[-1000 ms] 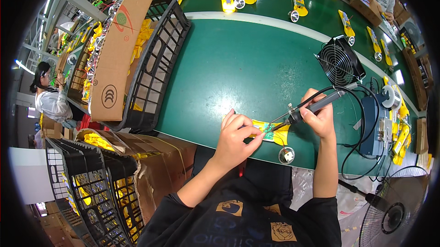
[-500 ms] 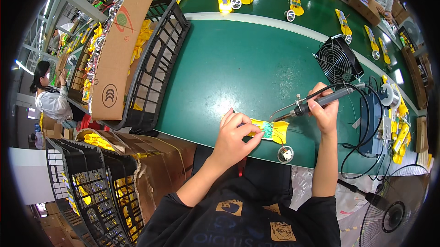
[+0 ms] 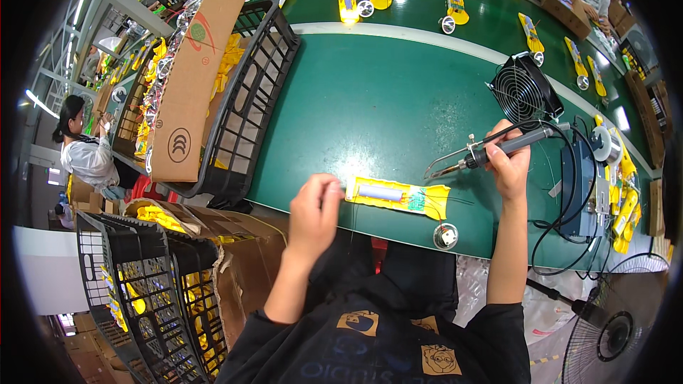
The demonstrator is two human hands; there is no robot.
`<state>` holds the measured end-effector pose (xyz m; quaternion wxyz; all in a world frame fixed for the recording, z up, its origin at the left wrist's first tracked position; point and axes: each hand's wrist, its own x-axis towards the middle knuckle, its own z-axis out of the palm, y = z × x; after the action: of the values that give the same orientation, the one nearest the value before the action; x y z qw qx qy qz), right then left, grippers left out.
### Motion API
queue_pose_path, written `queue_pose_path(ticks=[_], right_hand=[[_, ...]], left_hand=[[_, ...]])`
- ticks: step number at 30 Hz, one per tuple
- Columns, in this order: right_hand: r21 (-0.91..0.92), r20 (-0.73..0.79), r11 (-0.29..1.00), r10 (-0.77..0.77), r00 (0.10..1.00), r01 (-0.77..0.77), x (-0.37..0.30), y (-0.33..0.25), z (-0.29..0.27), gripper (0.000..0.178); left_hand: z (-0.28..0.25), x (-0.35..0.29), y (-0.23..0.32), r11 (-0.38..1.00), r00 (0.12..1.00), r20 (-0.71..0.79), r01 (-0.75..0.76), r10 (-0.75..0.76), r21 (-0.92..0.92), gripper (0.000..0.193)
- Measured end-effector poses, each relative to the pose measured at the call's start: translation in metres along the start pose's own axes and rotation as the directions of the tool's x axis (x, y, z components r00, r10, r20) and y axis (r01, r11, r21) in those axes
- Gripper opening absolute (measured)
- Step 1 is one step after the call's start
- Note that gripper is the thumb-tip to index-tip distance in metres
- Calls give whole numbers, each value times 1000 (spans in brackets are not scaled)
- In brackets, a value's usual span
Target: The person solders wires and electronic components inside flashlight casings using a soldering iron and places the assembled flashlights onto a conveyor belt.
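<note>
On the green worktop in front of me lies a yellow flashlight casing (image 3: 397, 203). It holds a purple cylindrical battery (image 3: 380, 192) and a small green circuit board (image 3: 417, 199), and thin wires run to a round reflector lamp head (image 3: 445, 237) beside it. My right hand (image 3: 509, 163) grips a soldering iron (image 3: 491, 153) with a thin metal guide tube along it; its tip is just above the casing's right end, apart from it. Beside the casing's left end is my left hand (image 3: 313, 214), fingers curled together; whether anything is in them is hidden.
A black fan (image 3: 527, 91), a blue soldering station (image 3: 578, 192) and a solder spool (image 3: 605, 146) stand at the right. To the left is a black crate (image 3: 245, 99) with a cardboard box (image 3: 186, 92). Several yellow casings line the far belt (image 3: 420, 10); co-workers sit beyond.
My left hand has left the casing and moved left, uncovering the battery. The soldering iron has shifted slightly; its tip has moved a little up and away from the board.
</note>
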<state>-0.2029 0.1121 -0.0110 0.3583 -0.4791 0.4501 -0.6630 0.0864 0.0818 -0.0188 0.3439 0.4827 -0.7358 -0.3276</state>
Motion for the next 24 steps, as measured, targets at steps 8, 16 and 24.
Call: queue_pose_path(ticks=[8,16,24], right_hand=[[-34,0,998,43,999,-43,1,1,0,15],[-43,-41,998,33,999,-35,1,2,0,16],[39,-35,998,59,998,-58,2,-1,-3,16]], left_hand=[[-21,-10,4,923,808,509,-379,297,62,19],[-3,-11,10,924,858,376,-382,349,14,12],[31,-2,12,935,936,76,-334,344,-122,7]])
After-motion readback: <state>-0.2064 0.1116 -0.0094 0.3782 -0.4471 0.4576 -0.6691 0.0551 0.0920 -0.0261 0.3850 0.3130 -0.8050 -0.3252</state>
